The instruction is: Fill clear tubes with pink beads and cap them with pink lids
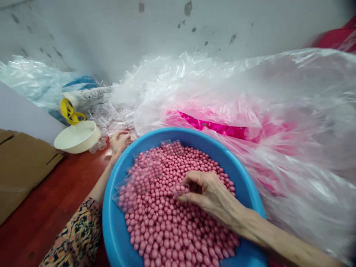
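A blue tub (116, 200) in front of me is filled with small pink balls (172, 222). My right hand (208, 193) is over the balls, thumb and fingers closed on a small clear plastic cup (180, 190) with pink balls in it. Several similar clear cups filled with balls (141, 181) rest along the tub's left side. Outside the tub's left rim, my left hand (119, 144) reaches to the edge of a heap of empty clear cups (111, 116). Its fingers are bent and apart, with nothing visible in them.
A cream bowl (78, 137) stands on the red table (75, 178), with a yellow strap (69, 111) behind it. Cardboard (25, 167) lies at left. Clear plastic bags (306, 111), one with bright pink pieces (219, 128), fill the right and back against a stained wall (139, 29).
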Demonstrator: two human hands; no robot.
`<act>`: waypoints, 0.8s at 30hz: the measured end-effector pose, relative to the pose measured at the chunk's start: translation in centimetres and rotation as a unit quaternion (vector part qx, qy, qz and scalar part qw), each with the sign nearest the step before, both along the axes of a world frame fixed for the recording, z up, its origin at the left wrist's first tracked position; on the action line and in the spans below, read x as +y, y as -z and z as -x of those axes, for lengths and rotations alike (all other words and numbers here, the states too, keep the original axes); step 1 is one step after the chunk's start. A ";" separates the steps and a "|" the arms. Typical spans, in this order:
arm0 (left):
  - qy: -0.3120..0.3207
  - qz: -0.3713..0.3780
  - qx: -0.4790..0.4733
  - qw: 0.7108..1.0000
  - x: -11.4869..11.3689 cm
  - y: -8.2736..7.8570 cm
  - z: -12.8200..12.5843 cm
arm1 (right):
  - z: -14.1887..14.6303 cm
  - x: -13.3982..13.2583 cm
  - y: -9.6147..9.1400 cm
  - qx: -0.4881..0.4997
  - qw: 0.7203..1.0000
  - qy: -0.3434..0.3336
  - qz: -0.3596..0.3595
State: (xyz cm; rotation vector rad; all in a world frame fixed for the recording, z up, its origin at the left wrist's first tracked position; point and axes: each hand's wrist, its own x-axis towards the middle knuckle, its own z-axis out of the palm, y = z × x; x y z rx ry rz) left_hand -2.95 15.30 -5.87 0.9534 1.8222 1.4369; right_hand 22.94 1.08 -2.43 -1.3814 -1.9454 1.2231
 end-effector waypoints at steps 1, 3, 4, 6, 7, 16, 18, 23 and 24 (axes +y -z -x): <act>0.003 -0.002 -0.016 1.000 -0.7 -0.5 0.1 | 0.0 0.0 0.0 0.006 1.000 0.003 0.000; 0.012 -0.016 -0.040 0.999 -2.3 -2.0 0.6 | -0.1 0.0 -0.1 0.011 1.000 0.012 -0.003; 0.018 -0.027 -0.051 0.998 -3.2 -3.0 0.9 | -0.1 0.1 -0.2 0.011 1.000 0.014 -0.006; 0.037 -0.054 -0.070 0.995 -5.4 -5.3 1.4 | -0.1 0.3 -0.3 0.002 1.000 0.019 -0.020; 0.050 -0.067 -0.077 0.994 -6.7 -6.6 1.5 | -0.1 0.4 -0.3 -0.004 0.999 0.024 -0.032; 0.432 -0.035 0.078 0.898 -18.5 -9.9 -6.2 | -0.6 2.1 0.5 0.085 0.989 0.094 -0.070; 0.498 -0.031 0.129 0.857 -19.4 -8.8 -8.0 | -0.7 2.4 0.4 0.085 0.988 0.106 -0.068; 0.610 -0.015 0.254 0.750 -19.7 -6.9 -9.7 | -0.7 2.8 -0.6 0.096 0.990 0.095 -0.041; 0.630 -0.009 0.268 0.728 -19.6 -6.9 -9.7 | -0.7 2.8 -0.8 0.100 0.991 0.087 -0.033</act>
